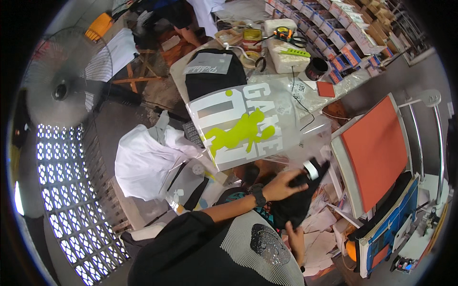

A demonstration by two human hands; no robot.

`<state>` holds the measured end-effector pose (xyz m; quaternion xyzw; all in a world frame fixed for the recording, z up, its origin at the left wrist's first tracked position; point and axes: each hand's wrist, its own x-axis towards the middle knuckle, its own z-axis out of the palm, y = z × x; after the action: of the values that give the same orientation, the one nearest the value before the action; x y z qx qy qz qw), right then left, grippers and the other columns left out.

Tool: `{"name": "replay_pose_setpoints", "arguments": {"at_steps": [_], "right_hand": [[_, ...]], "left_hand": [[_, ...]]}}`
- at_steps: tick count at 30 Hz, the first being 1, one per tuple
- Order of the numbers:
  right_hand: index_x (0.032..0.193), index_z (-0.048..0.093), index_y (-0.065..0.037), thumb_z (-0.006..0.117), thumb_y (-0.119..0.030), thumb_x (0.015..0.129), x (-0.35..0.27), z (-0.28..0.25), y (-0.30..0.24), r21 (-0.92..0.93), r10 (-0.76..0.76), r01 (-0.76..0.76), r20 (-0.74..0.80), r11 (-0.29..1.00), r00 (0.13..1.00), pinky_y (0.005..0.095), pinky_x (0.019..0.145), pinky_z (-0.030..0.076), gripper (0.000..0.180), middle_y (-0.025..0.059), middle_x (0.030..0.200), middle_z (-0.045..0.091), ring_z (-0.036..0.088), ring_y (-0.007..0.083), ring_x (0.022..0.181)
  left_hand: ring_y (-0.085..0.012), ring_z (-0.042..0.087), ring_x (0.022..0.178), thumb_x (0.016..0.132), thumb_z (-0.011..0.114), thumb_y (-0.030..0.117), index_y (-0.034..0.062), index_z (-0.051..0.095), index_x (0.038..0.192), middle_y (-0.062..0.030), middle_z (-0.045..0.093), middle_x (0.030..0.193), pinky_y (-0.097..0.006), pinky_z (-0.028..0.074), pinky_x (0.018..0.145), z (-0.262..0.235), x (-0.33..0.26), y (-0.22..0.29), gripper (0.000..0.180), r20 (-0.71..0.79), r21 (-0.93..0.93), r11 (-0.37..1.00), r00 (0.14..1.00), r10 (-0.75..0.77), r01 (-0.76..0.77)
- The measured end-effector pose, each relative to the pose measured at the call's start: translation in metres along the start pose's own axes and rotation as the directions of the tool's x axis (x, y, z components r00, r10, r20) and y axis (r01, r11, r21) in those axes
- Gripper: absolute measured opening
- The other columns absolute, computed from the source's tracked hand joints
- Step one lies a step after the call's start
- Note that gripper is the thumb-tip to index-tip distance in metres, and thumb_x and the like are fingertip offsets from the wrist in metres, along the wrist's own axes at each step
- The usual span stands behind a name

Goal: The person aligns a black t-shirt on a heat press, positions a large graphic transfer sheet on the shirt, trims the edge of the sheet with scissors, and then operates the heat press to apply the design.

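Observation:
A piece of black cloth (292, 208) with a white patch (311, 170) near its upper end hangs in front of me, blurred at the top. My left hand (282, 186), with a dark watch at the wrist, is closed on its left side. Lower down, my right hand (295, 238) pinches the cloth's bottom edge. Just beyond my hands, a clear transfer film (288, 143) with white lettering and a lime-green figure overlaps the table's near side. Behind the film lies a black cloth item (210, 82) with a grey printed panel.
To the right stands a heat press with an orange-red pad (374, 155). A pile of white cloth (143, 159) lies left, near a spinning fan (62, 90). The table holds a tape measure (283, 33), a black mug (316, 69) and scissors (260, 63). Another person's leg (187, 35) shows at the back.

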<state>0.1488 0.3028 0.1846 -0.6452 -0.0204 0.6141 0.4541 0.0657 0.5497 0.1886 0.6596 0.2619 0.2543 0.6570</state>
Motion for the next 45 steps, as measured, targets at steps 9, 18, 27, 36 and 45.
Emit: {"name": "replay_pose_setpoints", "arguments": {"at_steps": [9, 18, 27, 36, 45], "right_hand": [[0.116, 0.062, 0.001, 0.07, -0.004, 0.082, -0.045, -0.027, -0.014, -0.458, -0.594, 0.461, -0.201, 0.76, 0.779, 0.0325, 0.087, 0.047, 0.035, 0.0124, 0.103, 0.066, 0.061, 0.021, 0.096], [0.084, 0.064, 0.001, 0.077, -0.008, 0.076, -0.123, -0.041, -0.07, -0.635, -0.857, 0.596, -0.234, 0.492, 0.458, 0.0318, 0.064, 0.039, 0.018, 0.0063, 0.072, 0.054, 0.051, 0.018, 0.068], [0.093, 0.067, 0.001, 0.062, -0.001, 0.084, -0.167, -0.029, -0.081, -0.478, -0.93, 0.835, -0.352, 0.274, 0.104, 0.0256, 0.062, 0.04, 0.01, 0.0079, 0.082, 0.063, 0.056, 0.0152, 0.07], [0.092, 0.067, 0.0, 0.059, -0.002, 0.086, -0.178, -0.035, -0.075, -0.575, -0.972, 0.812, -0.231, 0.1, -0.044, 0.0267, 0.061, 0.04, 0.01, 0.0083, 0.079, 0.062, 0.055, 0.017, 0.069], [0.096, 0.059, -0.001, 0.051, 0.0, 0.084, -0.164, -0.007, -0.064, -0.389, -0.947, 0.895, -0.306, 0.217, 0.097, 0.0266, 0.082, 0.043, 0.014, 0.0081, 0.095, 0.058, 0.056, 0.0164, 0.086]], "left_hand": [[-0.0337, 0.062, 0.09, 0.082, 0.066, 0.015, 0.0071, 0.066, 0.115, -0.0157, 0.065, 0.104, -0.039, 0.05, 0.082, 0.042, -0.039, 0.057, 0.034, 0.454, 0.124, 0.766, 0.723, 0.521, -0.631], [-0.0144, 0.059, 0.073, 0.091, 0.067, 0.022, -0.0003, 0.072, 0.099, -0.0089, 0.063, 0.08, -0.029, 0.046, 0.066, 0.044, -0.024, 0.125, 0.024, 0.393, -0.082, 0.974, 0.891, 0.228, -0.213], [-0.0149, 0.053, 0.065, 0.078, 0.072, 0.002, 0.0041, 0.075, 0.098, -0.0047, 0.055, 0.075, -0.027, 0.041, 0.058, 0.065, -0.038, 0.162, 0.021, 0.41, 0.037, 0.845, 0.779, 0.475, -0.534], [-0.0158, 0.057, 0.067, 0.065, 0.071, -0.003, 0.0106, 0.078, 0.099, -0.0039, 0.057, 0.079, -0.027, 0.043, 0.058, 0.051, -0.053, 0.176, 0.037, 0.363, 0.06, 0.759, 0.723, 0.588, -0.648], [-0.0321, 0.063, 0.086, 0.084, 0.067, 0.009, -0.0021, 0.065, 0.094, -0.0155, 0.065, 0.092, -0.037, 0.049, 0.081, 0.052, -0.075, 0.164, 0.015, 0.536, -0.019, 0.814, 0.681, 0.498, -0.58]]}}
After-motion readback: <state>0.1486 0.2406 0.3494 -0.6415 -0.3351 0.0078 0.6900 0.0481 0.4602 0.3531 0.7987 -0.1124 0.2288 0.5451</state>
